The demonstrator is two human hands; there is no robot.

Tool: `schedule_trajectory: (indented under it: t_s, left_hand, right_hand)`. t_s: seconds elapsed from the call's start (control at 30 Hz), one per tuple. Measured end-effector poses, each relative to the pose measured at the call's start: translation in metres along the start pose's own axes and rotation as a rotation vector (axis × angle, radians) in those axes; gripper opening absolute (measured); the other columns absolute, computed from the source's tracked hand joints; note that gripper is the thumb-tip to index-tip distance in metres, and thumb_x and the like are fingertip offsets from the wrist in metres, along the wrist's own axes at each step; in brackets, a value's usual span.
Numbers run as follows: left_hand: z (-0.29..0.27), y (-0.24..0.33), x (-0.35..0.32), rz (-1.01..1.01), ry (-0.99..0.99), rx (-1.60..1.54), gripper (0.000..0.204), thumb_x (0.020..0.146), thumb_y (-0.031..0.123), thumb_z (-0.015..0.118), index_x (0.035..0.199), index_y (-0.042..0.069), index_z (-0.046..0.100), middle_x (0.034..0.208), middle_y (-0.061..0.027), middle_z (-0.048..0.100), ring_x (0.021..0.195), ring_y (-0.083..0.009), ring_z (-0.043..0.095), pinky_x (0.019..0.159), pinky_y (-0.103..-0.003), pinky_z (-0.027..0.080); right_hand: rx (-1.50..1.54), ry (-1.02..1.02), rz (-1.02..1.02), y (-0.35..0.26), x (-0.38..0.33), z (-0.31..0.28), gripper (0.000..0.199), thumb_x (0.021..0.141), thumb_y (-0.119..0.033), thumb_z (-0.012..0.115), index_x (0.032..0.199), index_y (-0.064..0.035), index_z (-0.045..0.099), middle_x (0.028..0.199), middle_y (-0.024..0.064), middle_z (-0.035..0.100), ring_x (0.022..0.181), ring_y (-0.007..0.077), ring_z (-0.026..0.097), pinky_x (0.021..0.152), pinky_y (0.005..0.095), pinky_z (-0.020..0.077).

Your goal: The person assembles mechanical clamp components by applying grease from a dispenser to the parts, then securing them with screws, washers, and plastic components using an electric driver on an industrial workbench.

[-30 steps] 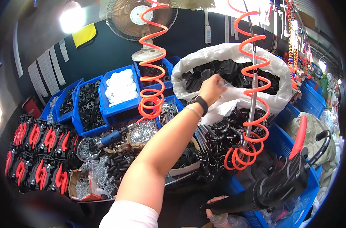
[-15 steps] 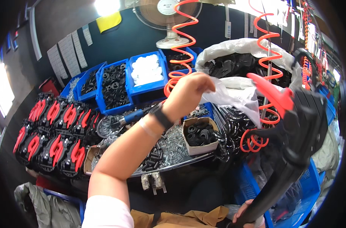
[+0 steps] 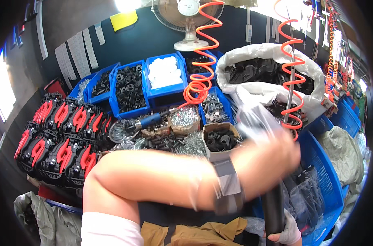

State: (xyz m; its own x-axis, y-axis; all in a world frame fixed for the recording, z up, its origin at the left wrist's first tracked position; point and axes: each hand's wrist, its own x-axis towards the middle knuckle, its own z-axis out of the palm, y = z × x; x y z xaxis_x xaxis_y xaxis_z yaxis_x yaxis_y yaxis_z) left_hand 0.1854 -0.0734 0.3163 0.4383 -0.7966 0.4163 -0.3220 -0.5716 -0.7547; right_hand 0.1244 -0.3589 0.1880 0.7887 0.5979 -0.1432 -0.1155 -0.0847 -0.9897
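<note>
Left hand (image 3: 272, 158) blurred, fingers clutching clear plastic bag (image 3: 252, 117); right hand (image 3: 283, 233) gripping black tube (image 3: 273, 209). Risk: swinging bag snags orange coil hose (image 3: 291, 78), spills parts.

Blue bins (image 3: 131, 92) stand in a row at the back of the bench, one heaped with black rings, one with white pieces (image 3: 165, 71). Black-and-red assembled units (image 3: 57, 131) lie packed together at the left. A desk fan (image 3: 188, 18) stands behind the bins. Two orange coiled air hoses (image 3: 205, 45) hang down. A small cardboard box (image 3: 220, 140) holds black washers, beside loose silver screws (image 3: 185, 116).
</note>
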Motion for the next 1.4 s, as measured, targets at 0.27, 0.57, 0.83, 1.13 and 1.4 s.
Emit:
schedule_trajectory:
  t_s: [0.27,0.57,0.83,1.13,1.4]
  left_hand:
    - [0.046,0.077,-0.052,-0.64,0.711,-0.565,0.038,0.074,0.027,0.073,0.109,0.031,0.061,0.141,-0.0064,0.047,0.132,-0.0408,0.043,0.107,-0.054,0.031]
    - [0.123,0.044,-0.073,-1.381,0.602,-1.226,0.028,0.075,-0.004,0.065,0.098,-0.002,0.049,0.091,-0.0185,0.05,0.086,-0.0348,0.051,0.078,-0.042,0.043]
    - [-0.002,0.195,-0.16,-0.473,-0.619,-1.868,0.036,0.096,0.033,0.051,0.115,0.003,0.056,0.116,-0.0209,0.063,0.108,-0.0388,0.062,0.092,-0.044,0.048]
    - [0.008,0.102,-0.113,-1.395,0.742,-1.993,0.083,0.08,0.002,0.068,0.152,0.004,0.027,0.142,-0.0138,0.048,0.124,-0.0256,0.053,0.108,-0.041,0.042]
    - [0.039,0.185,-0.052,-1.24,0.587,-1.471,0.057,0.094,0.036,0.059,0.13,-0.007,0.05,0.129,-0.0281,0.052,0.117,-0.0439,0.054,0.104,-0.051,0.038]
  right_hand:
    - [0.359,-0.228,0.168,0.023,-0.002,-0.005,0.097,0.051,-0.018,0.091,0.135,0.0042,0.047,0.099,0.0135,0.067,0.085,0.0238,0.068,0.077,0.033,0.0537]
    - [0.935,-0.48,-0.393,0.049,0.087,0.024,0.102,0.073,-0.004,0.077,0.156,-0.0054,0.017,0.102,0.0309,0.059,0.083,0.0529,0.067,0.071,0.0572,0.0589]
    - [0.587,-0.595,-0.914,0.01,0.1,0.05,0.085,0.08,-0.013,0.075,0.151,-0.0028,0.03,0.117,0.0293,0.059,0.09,0.0467,0.068,0.076,0.0507,0.0588]
    - [-0.454,0.056,-1.28,0.024,0.147,0.106,0.076,0.083,-0.018,0.075,0.148,-0.0022,0.038,0.124,0.0262,0.059,0.098,0.0423,0.068,0.079,0.0466,0.0582]
    - [-0.891,0.658,-0.782,0.075,0.018,0.023,0.064,0.087,-0.032,0.071,0.142,-0.0044,0.049,0.123,0.0136,0.064,0.102,0.0327,0.066,0.085,0.0408,0.0537]
